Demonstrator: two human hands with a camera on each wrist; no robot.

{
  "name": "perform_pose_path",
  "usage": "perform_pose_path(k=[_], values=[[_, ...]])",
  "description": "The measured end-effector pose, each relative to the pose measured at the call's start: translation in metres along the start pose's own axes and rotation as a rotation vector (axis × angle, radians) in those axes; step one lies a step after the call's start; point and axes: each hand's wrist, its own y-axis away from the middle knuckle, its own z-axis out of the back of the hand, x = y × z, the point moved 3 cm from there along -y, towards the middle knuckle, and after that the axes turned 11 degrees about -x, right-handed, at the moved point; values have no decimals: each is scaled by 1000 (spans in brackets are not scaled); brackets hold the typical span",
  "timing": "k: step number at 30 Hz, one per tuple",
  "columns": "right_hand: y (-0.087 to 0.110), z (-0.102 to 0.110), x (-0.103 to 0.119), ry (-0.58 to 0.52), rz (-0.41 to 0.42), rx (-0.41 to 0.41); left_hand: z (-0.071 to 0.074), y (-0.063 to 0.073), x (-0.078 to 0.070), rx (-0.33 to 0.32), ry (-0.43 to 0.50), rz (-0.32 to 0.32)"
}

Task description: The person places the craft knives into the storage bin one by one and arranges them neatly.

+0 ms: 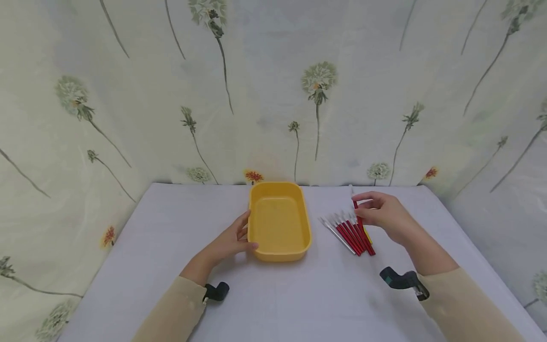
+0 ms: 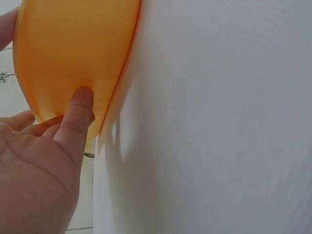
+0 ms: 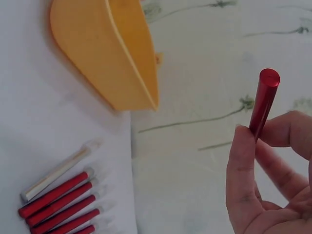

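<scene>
A yellow plastic tray [image 1: 279, 256] sits on the white table. At its left side my left hand [image 1: 234, 239] holds it, thumb over the rim and fingers along the outer wall; in the left wrist view the fingers [image 2: 80, 114] lie against that wall. My right hand [image 1: 386, 213] pinches a slim red stick [image 3: 264, 97] with a pale, clear-looking end between thumb and fingertips, raised over the others. Below it, in a fan on the table, lie several similar red sticks [image 1: 354, 237], a silver one [image 1: 342, 239] and a yellow one [image 1: 368, 235].
The white-covered table [image 1: 273, 304] ends at the back against a dandelion-print cloth [image 1: 265, 95]. Small black devices are strapped at both wrists, one beside the left sleeve [image 1: 171, 313] and one beside the right sleeve [image 1: 466, 308].
</scene>
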Motion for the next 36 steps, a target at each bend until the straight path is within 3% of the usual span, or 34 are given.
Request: perform_pose_path(k=[15, 28, 36], values=[[-9, -57, 53, -141, 3, 75, 0, 2, 2, 2, 7, 3], [-30, -136, 61, -279, -134, 138, 0, -1, 0, 0, -2, -9], [-37, -170, 59, -331, -147, 148, -2, 0, 1, -1, 22, -7]])
